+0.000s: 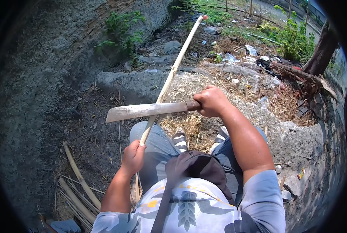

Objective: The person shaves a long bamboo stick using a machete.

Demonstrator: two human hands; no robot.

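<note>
My left hand (133, 157) is closed around the lower end of a long, pale, peeled stick (169, 80). The stick slants up and away, with a knot partway along and a reddish far tip. In my right hand (212, 101) is the handle of a machete (132, 112), fingers wrapped round it. Its broad, worn blade points left and crosses over the stick a little above my left hand, overlapping it in this view.
Cut poles (79, 179) and thin strips lie on the ground at my left. Pale shavings (187, 126) cover the ground between my feet and the concrete slab (130, 82) ahead. A rough wall (37, 108) rises on the left; a tree trunk (321, 50) and litter are at the right.
</note>
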